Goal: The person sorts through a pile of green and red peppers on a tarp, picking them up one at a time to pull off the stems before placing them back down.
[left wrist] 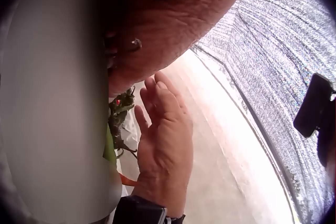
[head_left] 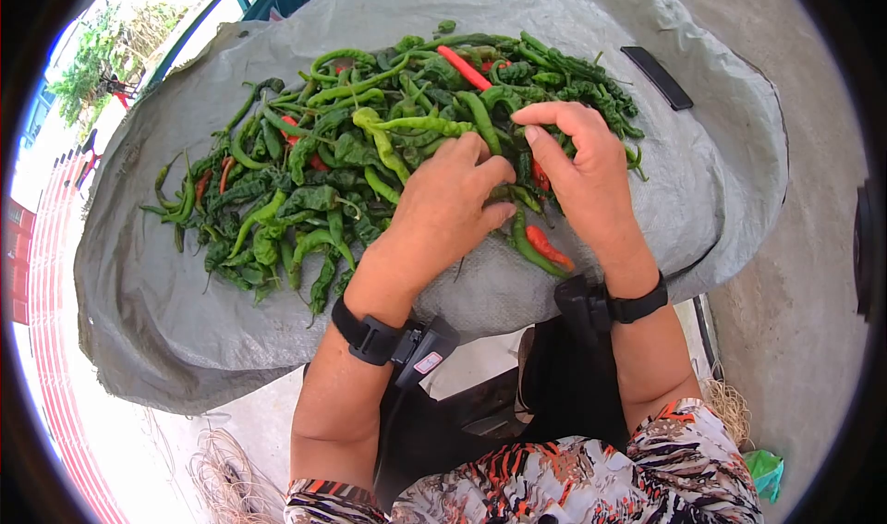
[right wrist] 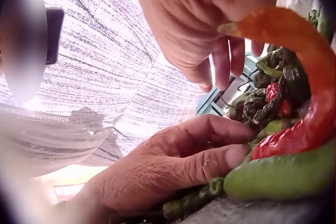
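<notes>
A heap of mostly green chili peppers (head_left: 314,154) lies in front of me, with a few red ones such as a long red pepper (head_left: 465,67). My left hand (head_left: 448,196) is low on the near side of the heap with curled fingers. In the left wrist view a thin pepper stem (left wrist: 135,45) pokes out from its grip; the pepper's body is hidden. My right hand (head_left: 582,159) hovers at the heap's right side, thumb and index finger apart, nothing visible between them. Just below the hands sit a red-orange pepper (head_left: 547,247) and a curved green pepper (head_left: 531,245).
The peppers rest on a grey woven sheet (head_left: 684,182) with raised, crumpled edges. A black phone (head_left: 658,77) lies on it at the far right. Dry twine (head_left: 236,478) and a green bag (head_left: 765,471) are on the ground.
</notes>
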{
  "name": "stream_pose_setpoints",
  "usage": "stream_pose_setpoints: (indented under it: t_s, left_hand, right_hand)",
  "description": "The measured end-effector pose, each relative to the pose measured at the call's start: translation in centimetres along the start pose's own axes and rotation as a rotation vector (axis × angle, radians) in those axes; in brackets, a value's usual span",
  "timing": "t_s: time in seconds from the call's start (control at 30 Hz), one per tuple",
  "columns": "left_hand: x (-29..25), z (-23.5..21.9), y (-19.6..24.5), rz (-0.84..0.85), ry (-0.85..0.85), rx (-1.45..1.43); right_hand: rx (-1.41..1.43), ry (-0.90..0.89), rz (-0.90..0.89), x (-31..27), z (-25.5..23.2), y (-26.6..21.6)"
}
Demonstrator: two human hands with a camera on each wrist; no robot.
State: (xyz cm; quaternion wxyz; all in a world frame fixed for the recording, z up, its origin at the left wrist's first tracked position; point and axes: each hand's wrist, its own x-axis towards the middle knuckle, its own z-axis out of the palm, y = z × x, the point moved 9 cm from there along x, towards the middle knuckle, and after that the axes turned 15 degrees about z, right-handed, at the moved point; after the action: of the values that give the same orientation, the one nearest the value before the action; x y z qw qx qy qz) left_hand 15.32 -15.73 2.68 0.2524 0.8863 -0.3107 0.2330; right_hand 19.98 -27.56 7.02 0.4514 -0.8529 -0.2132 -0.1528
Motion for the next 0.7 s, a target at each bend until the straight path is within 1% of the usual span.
stream_pose_setpoints:
  t_s: [0.13, 0.23, 0.33, 0.43, 0.53, 0.57, 0.63, 0.7]
  left_hand:
    - [0.1, -0.3, 0.0, 0.031, 0.056, -0.037]
    - [-0.1, 0.1, -1.0, -0.148, 0.020, -0.242]
    - [-0.2, 0.4, -1.4, -0.181, 0.088, -0.466]
    - [-0.2, -0.3, -2.1, -0.216, 0.248, -0.551]
    - [-0.6, -1.5, -2.6, -0.371, 0.360, -0.646]
    - [-0.6, -1.7, -2.6, -0.349, 0.373, -0.671]
    - [-0.7, -2.3, -2.5, -0.318, 0.454, -0.732]
    - [-0.8, -2.8, -2.5, -0.283, 0.542, -0.764]
  right_hand:
    - [0.000, -0.005, -0.006, 0.0, 0.0, -0.2]
    - [0.031, -0.015, 0.012, 0.0, 0.0, 0.0]
    - [0.070, -0.029, 0.020, -0.1, 0.1, 0.1]
    - [0.179, -0.075, 0.053, -0.1, 0.3, 0.0]
    - [0.240, -0.149, 0.074, -0.4, 0.7, -0.6]
    - [0.259, -0.181, 0.058, -0.6, 1.0, -0.8]
    - [0.297, -0.244, 0.026, -0.9, 1.6, -1.3]
    - [0.184, -0.204, -0.110, -1.1, 1.6, -2.4]
